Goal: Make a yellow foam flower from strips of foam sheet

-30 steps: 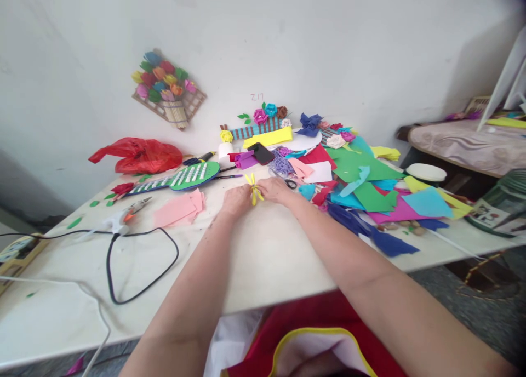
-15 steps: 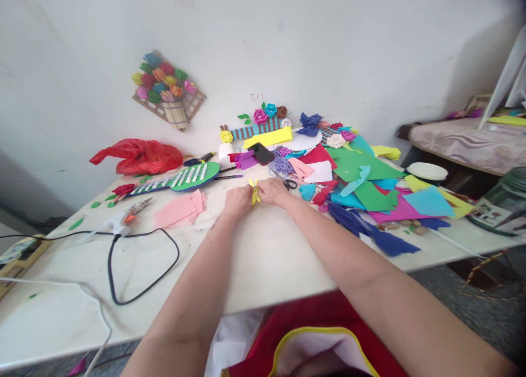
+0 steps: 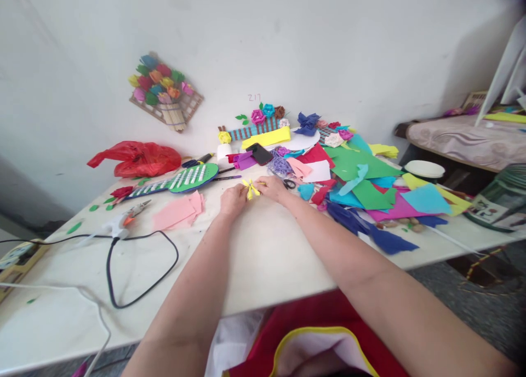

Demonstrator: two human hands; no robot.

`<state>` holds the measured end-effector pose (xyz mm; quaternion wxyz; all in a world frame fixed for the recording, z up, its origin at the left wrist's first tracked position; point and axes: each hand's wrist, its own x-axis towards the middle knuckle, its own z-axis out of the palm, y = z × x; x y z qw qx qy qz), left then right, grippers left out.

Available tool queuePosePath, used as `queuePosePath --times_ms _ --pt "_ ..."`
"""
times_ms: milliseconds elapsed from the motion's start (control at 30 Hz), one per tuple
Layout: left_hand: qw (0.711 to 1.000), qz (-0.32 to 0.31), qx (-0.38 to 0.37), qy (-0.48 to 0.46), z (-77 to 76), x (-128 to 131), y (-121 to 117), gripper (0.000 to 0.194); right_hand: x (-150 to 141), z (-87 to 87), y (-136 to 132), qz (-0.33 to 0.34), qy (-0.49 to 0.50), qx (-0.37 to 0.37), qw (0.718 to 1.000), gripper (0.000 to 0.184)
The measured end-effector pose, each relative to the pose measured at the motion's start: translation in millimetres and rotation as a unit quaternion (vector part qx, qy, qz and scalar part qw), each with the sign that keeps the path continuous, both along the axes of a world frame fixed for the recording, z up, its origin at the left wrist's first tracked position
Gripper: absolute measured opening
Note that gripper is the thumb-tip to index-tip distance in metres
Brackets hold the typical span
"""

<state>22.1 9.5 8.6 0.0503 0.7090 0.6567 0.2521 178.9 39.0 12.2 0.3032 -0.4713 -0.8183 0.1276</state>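
Note:
A small yellow paper flower (image 3: 250,189) with narrow spread petals is held between my hands, over the middle of the white table (image 3: 267,256). My left hand (image 3: 233,200) pinches it from the left side. From the right, my right hand (image 3: 272,188) has its fingertips closed on a petal. The fingertips partly hide the flower's edges. Just right of my right hand lie black-handled scissors (image 3: 290,184). A stack of pink paper pieces (image 3: 179,210) rests to the left of my left hand.
A glue gun (image 3: 120,223) with a looping black cord lies at left, near a green guitar-shaped craft (image 3: 193,177) and a red plastic bag (image 3: 139,156). Coloured paper scraps (image 3: 349,166) cover the right side. A dark phone (image 3: 260,153) and a glass jar (image 3: 499,199) are farther off.
The yellow flower has turned and its petals now show more spread out. My hands have shifted slightly left in the picture, along with the whole view.

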Motion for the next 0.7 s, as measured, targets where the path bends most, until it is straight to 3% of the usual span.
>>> queuePosePath --times_ms 100,200,267,467,700 --pt "0.977 -0.056 -0.037 -0.202 -3.7 -4.4 3.1 0.028 2.0 -1.2 4.4 0.031 0.137 -0.079 0.987 0.043" --pt "0.913 -0.119 -0.080 -0.383 -5.8 -7.4 4.0 0.025 4.6 -1.9 10.1 0.020 0.215 -0.099 0.971 0.043" --pt "0.876 -0.143 -0.105 -0.449 -6.4 -8.6 3.7 0.025 6.1 -2.0 13.8 0.013 0.231 -0.085 0.969 0.039" --pt "0.814 -0.170 -0.156 -0.534 -10.4 -10.1 5.4 0.023 4.1 -3.1 17.0 0.096 0.220 -0.066 0.968 0.038" --pt "0.801 -0.163 -0.166 -0.552 -11.6 -10.0 6.9 0.020 -4.5 -6.3 13.8 0.170 0.293 -0.158 0.928 0.028"
